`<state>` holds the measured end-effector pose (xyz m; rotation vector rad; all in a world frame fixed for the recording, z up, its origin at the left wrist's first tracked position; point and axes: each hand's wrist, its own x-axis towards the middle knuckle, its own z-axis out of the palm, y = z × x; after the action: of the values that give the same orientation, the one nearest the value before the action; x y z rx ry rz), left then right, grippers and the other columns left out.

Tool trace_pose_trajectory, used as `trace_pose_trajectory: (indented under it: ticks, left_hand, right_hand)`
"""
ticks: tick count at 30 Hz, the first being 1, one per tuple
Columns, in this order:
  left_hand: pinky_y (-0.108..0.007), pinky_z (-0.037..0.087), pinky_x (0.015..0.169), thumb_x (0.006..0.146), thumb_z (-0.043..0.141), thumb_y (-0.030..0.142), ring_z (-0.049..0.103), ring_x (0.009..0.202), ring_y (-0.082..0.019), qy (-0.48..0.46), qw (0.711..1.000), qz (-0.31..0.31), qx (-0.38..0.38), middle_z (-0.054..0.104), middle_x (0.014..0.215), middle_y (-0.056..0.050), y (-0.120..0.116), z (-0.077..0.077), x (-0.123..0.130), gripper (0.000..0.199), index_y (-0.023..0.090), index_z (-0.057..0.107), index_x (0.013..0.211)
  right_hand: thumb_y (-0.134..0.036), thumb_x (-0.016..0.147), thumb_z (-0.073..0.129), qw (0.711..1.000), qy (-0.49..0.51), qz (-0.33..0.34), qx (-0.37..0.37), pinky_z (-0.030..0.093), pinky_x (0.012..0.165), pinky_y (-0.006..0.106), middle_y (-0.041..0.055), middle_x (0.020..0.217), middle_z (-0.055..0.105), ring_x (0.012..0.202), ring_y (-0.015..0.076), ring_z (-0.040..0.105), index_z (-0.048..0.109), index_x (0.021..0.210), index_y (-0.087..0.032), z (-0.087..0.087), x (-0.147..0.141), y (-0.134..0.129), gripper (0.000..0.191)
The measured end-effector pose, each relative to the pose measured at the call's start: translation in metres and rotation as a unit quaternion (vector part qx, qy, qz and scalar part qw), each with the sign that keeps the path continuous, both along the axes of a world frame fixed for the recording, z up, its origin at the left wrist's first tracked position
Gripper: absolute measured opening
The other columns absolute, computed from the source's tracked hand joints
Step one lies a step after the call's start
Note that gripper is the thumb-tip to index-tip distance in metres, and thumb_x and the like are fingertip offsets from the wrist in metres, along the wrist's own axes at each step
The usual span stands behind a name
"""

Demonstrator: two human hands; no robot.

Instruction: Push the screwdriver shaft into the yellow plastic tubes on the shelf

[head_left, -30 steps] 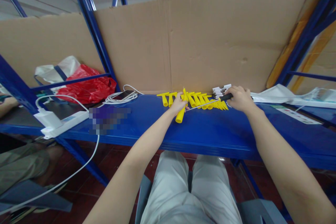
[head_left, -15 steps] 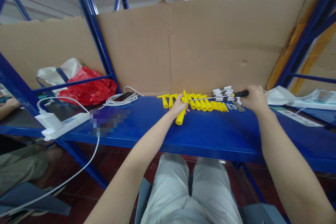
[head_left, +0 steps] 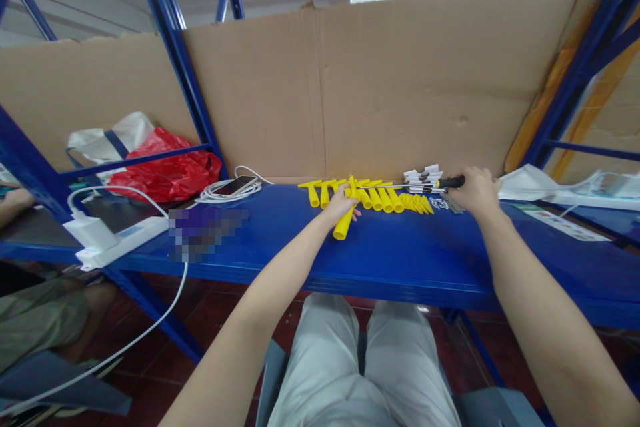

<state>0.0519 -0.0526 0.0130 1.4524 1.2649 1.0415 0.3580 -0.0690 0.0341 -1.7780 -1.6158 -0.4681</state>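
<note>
My left hand (head_left: 339, 205) is closed around a yellow T-shaped plastic handle (head_left: 343, 227), its hollow round end tilted toward me. In my right hand (head_left: 475, 191) is a screwdriver (head_left: 451, 183) with a black grip. The long shaft points left across the table, and its tip is at the head of the yellow handle; my fingers hide the exact contact. Behind lies a row of similar yellow handles (head_left: 386, 203). Small flat yellow pieces (head_left: 416, 204) continue the row to the right, then small silvery screws (head_left: 440, 203). White and dark pieces (head_left: 423, 177) are stacked behind the shaft.
A blue table (head_left: 400, 260) ends in a front edge above my knees. Cardboard (head_left: 400, 87) walls the back. Left are a coiled white cable (head_left: 220, 193), a phone, a power strip (head_left: 125, 237) and a red bag (head_left: 170, 163). Another person's hand (head_left: 19, 200) shows far left.
My right hand and the screwdriver have shifted a little to the left, toward the yellow handle. My left hand keeps its hold in nearly the same place.
</note>
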Motion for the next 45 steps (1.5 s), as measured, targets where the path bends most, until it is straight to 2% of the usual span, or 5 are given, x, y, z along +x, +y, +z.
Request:
trace_pose_trajectory:
  ticks: [14, 23, 33, 45]
  left_hand:
    - [-0.018, 0.055, 0.048, 0.093, 0.049, 0.004, 0.06, 0.049, -0.004, -0.007, 1.0, -0.002, -0.002, 0.063, 0.115, -0.01, -0.001, -0.01, 0.008, 0.076, 0.027, 0.013, 0.156]
    - [-0.023, 0.059, 0.052, 0.093, 0.05, 0.006, 0.063, 0.05, -0.007, -0.015, 1.0, -0.006, -0.004, 0.063, 0.118, -0.012, 0.005, -0.013, 0.008, 0.077, 0.027, 0.011, 0.156]
    - [-0.021, 0.057, 0.048, 0.092, 0.046, 0.002, 0.061, 0.049, -0.005, -0.015, 1.0, -0.01, -0.003, 0.062, 0.121, -0.013, 0.002, -0.011, 0.009, 0.076, 0.025, 0.011, 0.156]
    - [-0.021, 0.058, 0.052, 0.093, 0.049, 0.004, 0.062, 0.052, -0.006, -0.014, 1.0, -0.011, 0.0, 0.064, 0.114, -0.01, -0.001, -0.011, 0.009, 0.074, 0.026, 0.014, 0.155]
  right_hand:
    - [-0.021, 0.07, 0.059, 1.0, 0.012, -0.006, 0.015, 0.041, 0.083, 0.049, 0.015, 0.095, 0.066, 0.101, 0.0365, 0.053, 0.072, 0.087, -0.02, -0.004, 0.002, 0.005, 0.021]
    - [-0.022, 0.07, 0.06, 1.0, 0.0, 0.005, 0.02, 0.042, 0.081, 0.049, 0.0152, 0.094, 0.067, 0.1, 0.0368, 0.053, 0.073, 0.09, -0.02, -0.005, 0.006, 0.008, 0.024]
    - [-0.023, 0.07, 0.06, 1.0, 0.005, -0.006, 0.003, 0.042, 0.08, 0.048, 0.015, 0.094, 0.066, 0.099, 0.0362, 0.054, 0.073, 0.089, -0.02, -0.003, 0.004, 0.006, 0.023]
    - [-0.023, 0.07, 0.062, 1.0, 0.005, -0.007, 0.002, 0.042, 0.081, 0.048, 0.015, 0.095, 0.067, 0.1, 0.0368, 0.054, 0.073, 0.087, -0.02, -0.004, 0.005, 0.006, 0.02]
